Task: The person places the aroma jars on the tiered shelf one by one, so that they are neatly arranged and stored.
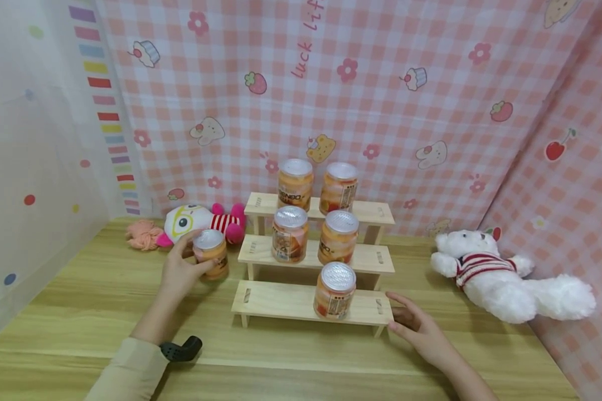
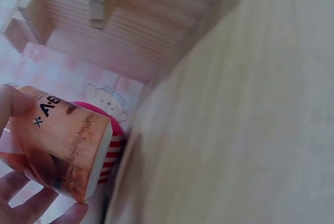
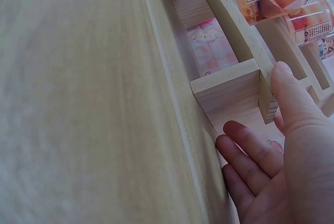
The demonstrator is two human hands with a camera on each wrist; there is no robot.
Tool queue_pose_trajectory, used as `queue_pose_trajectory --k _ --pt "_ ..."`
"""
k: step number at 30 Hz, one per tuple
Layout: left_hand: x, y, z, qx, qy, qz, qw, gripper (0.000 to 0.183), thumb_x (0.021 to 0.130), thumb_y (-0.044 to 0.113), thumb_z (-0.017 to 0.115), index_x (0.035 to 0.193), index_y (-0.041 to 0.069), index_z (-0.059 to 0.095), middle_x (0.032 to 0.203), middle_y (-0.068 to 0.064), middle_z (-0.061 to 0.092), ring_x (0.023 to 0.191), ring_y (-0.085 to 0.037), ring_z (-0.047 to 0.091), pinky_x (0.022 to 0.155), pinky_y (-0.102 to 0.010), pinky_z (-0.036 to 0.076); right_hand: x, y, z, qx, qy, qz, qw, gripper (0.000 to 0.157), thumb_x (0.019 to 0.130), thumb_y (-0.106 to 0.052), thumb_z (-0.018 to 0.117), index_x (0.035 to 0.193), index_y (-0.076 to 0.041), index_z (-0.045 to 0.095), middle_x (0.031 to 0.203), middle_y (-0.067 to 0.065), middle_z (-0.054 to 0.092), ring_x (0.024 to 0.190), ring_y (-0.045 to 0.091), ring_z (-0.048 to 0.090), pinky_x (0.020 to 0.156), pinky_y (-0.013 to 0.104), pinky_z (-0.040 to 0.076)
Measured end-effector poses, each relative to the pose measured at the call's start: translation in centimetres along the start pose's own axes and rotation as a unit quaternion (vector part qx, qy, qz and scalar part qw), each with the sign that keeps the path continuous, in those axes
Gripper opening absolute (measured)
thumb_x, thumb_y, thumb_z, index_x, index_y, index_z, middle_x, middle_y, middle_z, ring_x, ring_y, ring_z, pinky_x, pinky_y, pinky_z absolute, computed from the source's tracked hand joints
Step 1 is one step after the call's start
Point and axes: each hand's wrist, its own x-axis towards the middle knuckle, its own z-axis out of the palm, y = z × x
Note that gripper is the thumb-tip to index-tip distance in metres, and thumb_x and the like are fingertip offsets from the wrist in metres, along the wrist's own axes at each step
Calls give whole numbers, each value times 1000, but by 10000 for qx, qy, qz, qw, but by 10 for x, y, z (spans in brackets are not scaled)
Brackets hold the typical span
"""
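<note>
My left hand (image 1: 180,270) grips an orange-labelled fruit can (image 1: 213,257) with a silver lid, thumb on one side and fingers on the other. In the left wrist view this can (image 2: 57,140) is just left of the wooden tabletop, with a gap between them. The three-step wooden rack (image 1: 276,301) stands to its right. A single can (image 1: 335,292) is on the bottom step, right of the middle. At the rack's right end, my right hand (image 1: 421,331) touches the bottom board with thumb and index finger; the other fingers (image 3: 248,166) extend loosely below.
Two cans stand on the middle step, including a left can (image 1: 289,236), and two on the top, including a right can (image 1: 338,189). A pink-and-white plush (image 1: 190,220) lies behind my left hand, a white teddy bear (image 1: 496,278) at the right. Checked cloth (image 1: 381,122) hangs behind.
</note>
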Motion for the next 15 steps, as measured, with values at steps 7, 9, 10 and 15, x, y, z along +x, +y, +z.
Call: queue_pose_trajectory --k 7,9,10,15 --pt "0 14 -12 -41 -60 324 9994 73 74 4 81 139 6 47 123 -21 54 103 -32 52 69 -16 47 1 1 0 83 -42 -74 9999 55 93 2 58 142 8 34 117 33 57 105 11 60 86 22 48" --pt "-1 19 -15 -105 -121 377 9992 73 75 5 82 139 7 47 124 -21 52 105 -32 52 69 -16 47 1 1 0 78 -37 -67 9999 55 93 2 58 142 7 34 117 33 56 105 11 59 86 22 48" --pt "-1 22 -16 -132 -144 389 9991 73 75 6 82 140 7 47 124 -21 52 105 -32 51 69 -16 48 1 1 0 76 -38 -60 9999 55 93 2 58 142 8 33 117 33 56 105 10 59 86 22 48" --pt "-4 38 -22 -183 -100 509 9985 73 75 7 82 139 7 48 120 -20 53 100 -26 53 66 -17 50 1 1 0 91 -49 -40 9999 54 93 2 57 142 8 33 117 33 56 105 11 59 86 22 48"
